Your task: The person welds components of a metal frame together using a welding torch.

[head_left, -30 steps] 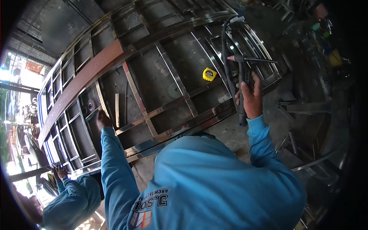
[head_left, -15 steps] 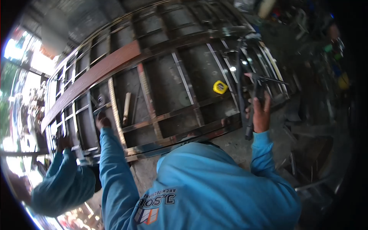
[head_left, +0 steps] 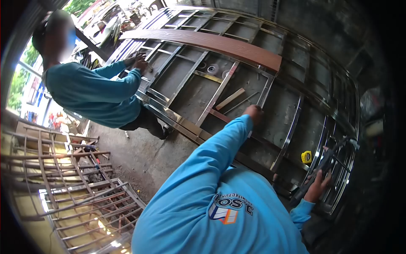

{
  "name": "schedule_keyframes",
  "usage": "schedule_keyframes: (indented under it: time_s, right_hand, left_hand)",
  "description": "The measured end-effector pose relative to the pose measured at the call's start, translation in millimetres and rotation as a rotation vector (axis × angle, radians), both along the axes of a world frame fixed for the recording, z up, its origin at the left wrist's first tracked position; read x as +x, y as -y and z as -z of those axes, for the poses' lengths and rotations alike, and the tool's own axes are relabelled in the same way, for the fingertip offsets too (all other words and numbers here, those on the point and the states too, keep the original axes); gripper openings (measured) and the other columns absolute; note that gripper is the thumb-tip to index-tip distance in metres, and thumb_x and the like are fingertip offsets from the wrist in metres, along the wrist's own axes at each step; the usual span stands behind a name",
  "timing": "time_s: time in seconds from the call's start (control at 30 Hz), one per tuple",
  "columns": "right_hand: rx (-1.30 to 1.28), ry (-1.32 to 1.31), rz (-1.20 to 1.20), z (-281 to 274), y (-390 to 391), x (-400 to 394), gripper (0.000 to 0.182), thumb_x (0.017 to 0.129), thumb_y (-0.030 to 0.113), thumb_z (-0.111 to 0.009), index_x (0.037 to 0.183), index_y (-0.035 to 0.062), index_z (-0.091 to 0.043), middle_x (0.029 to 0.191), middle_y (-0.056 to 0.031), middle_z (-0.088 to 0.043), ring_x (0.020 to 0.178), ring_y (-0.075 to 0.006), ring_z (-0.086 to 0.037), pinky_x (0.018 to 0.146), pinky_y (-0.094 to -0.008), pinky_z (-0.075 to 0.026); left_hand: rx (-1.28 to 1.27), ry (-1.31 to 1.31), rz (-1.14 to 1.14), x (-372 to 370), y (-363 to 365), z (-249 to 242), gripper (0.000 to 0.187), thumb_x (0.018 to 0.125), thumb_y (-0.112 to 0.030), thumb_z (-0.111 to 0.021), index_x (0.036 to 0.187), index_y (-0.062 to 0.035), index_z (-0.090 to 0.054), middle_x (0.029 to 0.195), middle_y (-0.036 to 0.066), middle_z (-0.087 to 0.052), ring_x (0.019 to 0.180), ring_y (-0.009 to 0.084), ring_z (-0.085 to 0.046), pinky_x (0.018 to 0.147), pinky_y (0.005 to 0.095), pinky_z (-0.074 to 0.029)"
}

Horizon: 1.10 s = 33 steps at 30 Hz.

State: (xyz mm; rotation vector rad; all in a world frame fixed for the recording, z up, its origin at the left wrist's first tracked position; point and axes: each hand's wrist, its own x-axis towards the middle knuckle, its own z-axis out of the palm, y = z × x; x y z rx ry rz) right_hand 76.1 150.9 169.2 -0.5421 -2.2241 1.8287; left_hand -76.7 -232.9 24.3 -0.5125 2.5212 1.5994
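My left hand (head_left: 253, 113) is closed at a metal crossbar (head_left: 266, 91) of a large welded frame (head_left: 192, 127); its curled fingers are hidden, so what they hold does not show. My right hand (head_left: 318, 186) is wrapped round a black welding electrode holder (head_left: 305, 189), with a thin rod and a cable near its far end. Beside it, a yellow tape measure (head_left: 306, 157) lies inside the frame. A long brown wood-grain board (head_left: 203, 41) rests across the frame beyond my left hand. Near that hand lies a short wooden piece (head_left: 230, 99).
A co-worker in a teal shirt (head_left: 95, 91) stands at the left side of the frame, both hands (head_left: 139, 64) held over it. Rusty metal grilles (head_left: 89, 203) stand at the lower left, beside bare concrete floor (head_left: 146, 169). Round discs (head_left: 212, 69) lie under the bars.
The view has swung left, bringing the co-worker's upper body into sight. My left hand has moved right along the frame, to the crossbar beside the wooden piece. My right hand keeps the electrode holder.
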Motion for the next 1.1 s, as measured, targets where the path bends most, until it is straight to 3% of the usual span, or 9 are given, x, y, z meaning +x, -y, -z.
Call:
schedule_keyframes:
  time_s: [0.23,0.43,0.47,0.6,0.73,0.83,0.97,1.07,1.1]
  right_hand:
    - [0.025,-0.079,-0.11,-9,10,2,0.054,0.104,0.026,-0.057,0.151,0.0144,-0.033,0.103,-0.0087,-0.064,0.062,-0.0101,-0.057,0.048,-0.0238,-0.048]
    - [0.035,-0.037,-0.065,-6,7,15,0.053,0.104,0.023,-0.055,0.151,0.0135,-0.032,0.101,-0.0076,-0.062,0.062,-0.0099,-0.056,0.046,-0.0235,-0.046]
    - [0.034,-0.041,-0.066,-6,7,16,0.053,0.104,0.023,-0.055,0.151,0.0134,-0.032,0.101,-0.0077,-0.061,0.062,-0.01,-0.056,0.046,-0.0235,-0.046]
    - [0.078,-0.063,-0.031,-22,42,12,0.053,0.105,0.023,-0.054,0.151,0.0133,-0.032,0.105,-0.0091,-0.061,0.062,-0.0102,-0.056,0.046,-0.0233,-0.046]
    - [0.116,-0.067,-0.041,-37,92,3,0.055,0.105,0.022,-0.054,0.153,0.0125,-0.03,0.107,-0.0106,-0.062,0.062,-0.0101,-0.056,0.047,-0.0234,-0.047]
    - [0.21,-0.068,-0.132,-48,125,-3,0.056,0.105,0.019,-0.053,0.154,0.0113,-0.028,0.107,-0.0117,-0.062,0.063,-0.0104,-0.057,0.048,-0.0235,-0.047]
    - [0.287,-0.09,-0.207,-51,162,-15,0.056,0.105,0.019,-0.053,0.154,0.0115,-0.026,0.105,-0.0106,-0.062,0.064,-0.0107,-0.057,0.049,-0.024,-0.048]
    - [0.328,-0.062,-0.241,-54,192,-28,0.058,0.105,0.016,-0.053,0.155,0.0095,-0.024,0.108,-0.0141,-0.06,0.066,-0.0119,-0.058,0.049,-0.023,-0.048]
    - [0.336,-0.049,-0.265,-54,203,-34,0.059,0.104,0.016,-0.053,0.155,0.0094,-0.024,0.108,-0.0141,-0.06,0.066,-0.0119,-0.058,0.049,-0.0229,-0.048]
  left_hand:
    - [-0.296,0.072,0.29,-3,10,-4,0.042,0.091,-0.041,-0.066,0.114,-0.0056,-0.072,0.108,0.021,-0.072,0.106,0.0403,-0.068,0.094,0.0486,-0.054]
    - [-0.761,-0.009,-0.139,9,108,10,0.023,0.093,-0.026,-0.056,0.105,-0.0136,-0.071,0.119,0.014,-0.065,0.111,0.0361,-0.064,0.089,0.0509,-0.054]
    - [-0.794,-0.032,-0.124,-5,126,54,0.025,0.097,-0.025,-0.051,0.107,-0.0146,-0.071,0.118,0.014,-0.065,0.115,0.0353,-0.063,0.089,0.0519,-0.053]
    - [-0.87,0.094,-0.052,-7,128,39,0.029,0.099,-0.026,-0.051,0.105,-0.0181,-0.078,0.11,0.01,-0.069,0.103,0.0335,-0.069,0.086,0.0512,-0.054]
    - [-0.655,0.079,0.03,-17,136,34,0.03,0.099,-0.028,-0.05,0.105,-0.0169,-0.078,0.115,0.011,-0.071,0.106,0.0315,-0.07,0.085,0.0486,-0.058]
    - [-0.436,0.023,0.109,-7,151,-5,0.033,0.088,-0.033,-0.067,0.104,-0.0047,-0.067,0.107,0.02,-0.072,0.098,0.0414,-0.069,0.085,0.0479,-0.056]
    - [0.194,-0.1,-0.307,48,201,-40,0.051,0.084,-0.03,-0.08,0.114,0.0019,-0.055,0.093,0.016,-0.066,0.082,0.0249,-0.065,0.072,0.0402,-0.055]
    - [0.873,-0.073,-0.6,105,244,-31,0.045,0.096,-0.021,-0.072,0.128,0.0008,-0.047,0.103,0.014,-0.066,0.089,0.0264,-0.07,0.069,0.0403,-0.063]
    - [0.841,-0.061,-0.667,120,250,-12,0.043,0.097,-0.02,-0.071,0.126,0.0007,-0.047,0.11,0.015,-0.063,0.093,0.0269,-0.069,0.071,0.0403,-0.063]
